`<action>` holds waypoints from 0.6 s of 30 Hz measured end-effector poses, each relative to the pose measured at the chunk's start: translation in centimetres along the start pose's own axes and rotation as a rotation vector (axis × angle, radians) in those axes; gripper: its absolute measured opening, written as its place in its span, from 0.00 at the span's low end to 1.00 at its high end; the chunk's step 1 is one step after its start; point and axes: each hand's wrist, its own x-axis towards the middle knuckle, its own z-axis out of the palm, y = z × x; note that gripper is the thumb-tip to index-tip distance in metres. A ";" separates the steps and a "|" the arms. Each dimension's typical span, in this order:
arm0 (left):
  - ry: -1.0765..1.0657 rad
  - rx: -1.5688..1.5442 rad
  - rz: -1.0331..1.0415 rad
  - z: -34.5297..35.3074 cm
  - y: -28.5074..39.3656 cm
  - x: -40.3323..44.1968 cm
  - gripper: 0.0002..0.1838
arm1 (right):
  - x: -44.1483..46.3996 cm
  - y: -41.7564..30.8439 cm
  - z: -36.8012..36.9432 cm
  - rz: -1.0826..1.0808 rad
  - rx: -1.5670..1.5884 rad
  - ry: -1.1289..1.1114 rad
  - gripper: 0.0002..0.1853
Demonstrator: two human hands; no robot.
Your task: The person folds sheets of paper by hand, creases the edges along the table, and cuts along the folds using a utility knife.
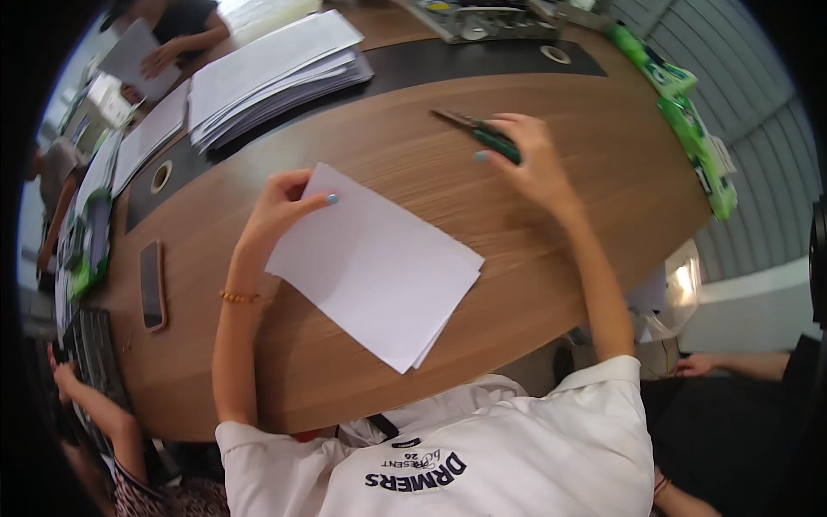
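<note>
My left hand (289, 207) pinches the upper left corner of some white sheets of paper (379, 271), thumb on top and fingers underneath. The sheets lie at a slant on the wooden table, and a second layer shows along their lower right edge. To the right, above the tabletop, my right hand (530, 164) is closed around a green-handled tool (498, 142). Its thin, dark, blade-like end points to the upper left, away from the paper. Whether it is a knife or closed scissors I cannot make out.
A thick paper stack (276, 77) stands at the table's far left. A phone (152, 284) lies near the left edge, a metal device (482, 21) at the back. Green packages (698, 155) line the right edge. Other people sit or stand left and right.
</note>
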 end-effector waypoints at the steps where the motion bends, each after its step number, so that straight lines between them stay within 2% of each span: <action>1: -0.033 -0.005 0.021 0.4 0.5 0.5 0.11 | 0.1 -2.0 -0.1 0.026 0.260 -0.066 0.20; 3: -0.022 -0.125 0.052 1.4 1.8 1.5 0.11 | -0.5 -5.5 -1.1 0.256 0.706 -0.425 0.18; 4: -0.053 -0.132 0.067 2.2 2.3 2.2 0.11 | -0.9 -5.9 -1.4 0.278 0.685 -0.405 0.18; 6: -0.028 -0.158 0.057 3.7 3.3 3.7 0.12 | -1.5 -5.7 -2.4 0.300 0.716 -0.601 0.13; 7: -0.058 -0.164 0.069 4.7 4.0 4.3 0.12 | -2.0 -4.9 -3.2 0.323 0.701 -0.581 0.13; 9: -0.040 -0.158 0.193 7.0 5.3 5.1 0.14 | -3.1 -1.8 -5.4 0.269 0.389 -0.430 0.09; 11: -0.053 -0.138 0.224 7.8 5.1 6.1 0.16 | -4.5 2.7 -8.6 0.557 0.425 -0.226 0.08; 12: -0.037 -0.113 0.249 8.0 4.8 6.6 0.17 | -5.2 5.5 -10.3 0.644 0.548 -0.141 0.08; 14: -0.077 -0.107 0.241 8.5 3.6 6.8 0.17 | -6.6 11.7 -13.0 0.739 0.559 -0.143 0.10; 15: -0.119 -0.109 0.198 8.8 3.1 6.7 0.17 | -7.0 14.4 -13.9 0.741 0.307 -0.227 0.12; 17: -0.171 -0.099 0.191 9.6 0.9 6.8 0.16 | -7.7 19.8 -12.9 0.490 -0.099 -0.426 0.16; 18: -0.173 -0.091 0.227 9.8 -0.4 6.9 0.15 | -7.7 20.3 -11.4 0.446 -0.045 -0.286 0.16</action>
